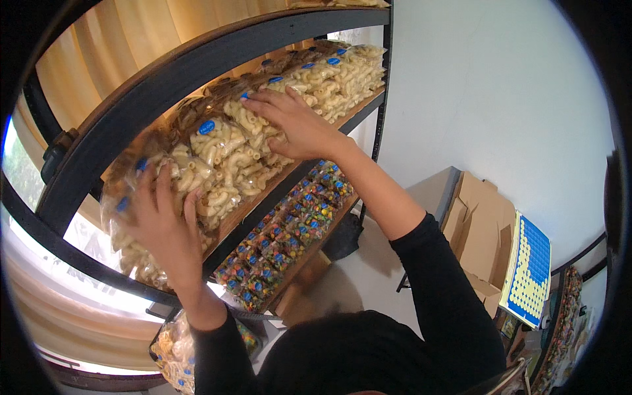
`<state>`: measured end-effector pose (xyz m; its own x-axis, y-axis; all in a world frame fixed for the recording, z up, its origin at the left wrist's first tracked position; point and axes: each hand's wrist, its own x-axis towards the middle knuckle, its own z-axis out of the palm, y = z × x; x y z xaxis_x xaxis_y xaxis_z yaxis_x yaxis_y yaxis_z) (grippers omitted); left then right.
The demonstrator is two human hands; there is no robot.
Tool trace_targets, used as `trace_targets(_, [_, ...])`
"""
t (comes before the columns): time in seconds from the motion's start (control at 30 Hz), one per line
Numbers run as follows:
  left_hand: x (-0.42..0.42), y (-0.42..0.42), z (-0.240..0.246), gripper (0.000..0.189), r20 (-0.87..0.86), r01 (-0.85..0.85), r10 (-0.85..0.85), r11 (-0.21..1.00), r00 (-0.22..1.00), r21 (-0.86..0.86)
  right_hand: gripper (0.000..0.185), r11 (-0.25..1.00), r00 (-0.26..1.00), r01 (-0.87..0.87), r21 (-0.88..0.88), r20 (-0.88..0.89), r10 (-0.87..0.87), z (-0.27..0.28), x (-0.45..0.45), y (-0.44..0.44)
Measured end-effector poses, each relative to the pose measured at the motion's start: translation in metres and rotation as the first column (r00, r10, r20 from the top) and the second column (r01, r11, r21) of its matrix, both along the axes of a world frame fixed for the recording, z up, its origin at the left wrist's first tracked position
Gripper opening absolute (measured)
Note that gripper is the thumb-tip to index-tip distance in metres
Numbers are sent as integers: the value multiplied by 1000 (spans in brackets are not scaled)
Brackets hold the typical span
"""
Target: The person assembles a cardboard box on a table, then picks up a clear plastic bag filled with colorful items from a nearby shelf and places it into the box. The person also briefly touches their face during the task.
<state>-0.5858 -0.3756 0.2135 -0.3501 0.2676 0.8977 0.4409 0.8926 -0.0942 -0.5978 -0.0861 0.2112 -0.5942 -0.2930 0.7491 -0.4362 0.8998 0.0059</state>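
Observation:
Clear plastic bags of pale, curved tube-shaped macaroni snacks (pixel 222 143), with round blue stickers, stand packed in rows on a wooden shelf board (pixel 232 219) in a black metal rack. My right hand (pixel 301 123) lies on the bags near the middle of the row, its fingers spread and fingertips beside a blue sticker (pixel 244 96). At the left end of the row, my left hand (pixel 163 222) is against another bag (pixel 136 254) with its fingers apart. This hand is slightly blurred. My fingers and palms hide parts of the bags beneath them.
Small packs of colourful candies (pixel 281 242) line the shelf below. The rack's upper black beam (pixel 222 44) crosses above my hands. Flattened cardboard boxes (pixel 486 232) and a sheet of blue stickers (pixel 533 271) are at right. More bagged snacks (pixel 175 350) stand low at left.

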Motion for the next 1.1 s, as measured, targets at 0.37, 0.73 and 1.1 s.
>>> trace_targets(0.37, [-1,0,1,53,24,28,-29,999,999,30,65,999,999,33,-41,26,-32,-1,-5,-3])
trace_targets(0.73, [9,-1,2,58,94,-24,23,1000,995,16,74,998,999,29,-51,22,-28,1,3,-3])
trace_targets(1.1, [5,-2,-10,61,10,-15,15,999,1000,43,81,995,998,4,-100,-57,-10,0,53,4])
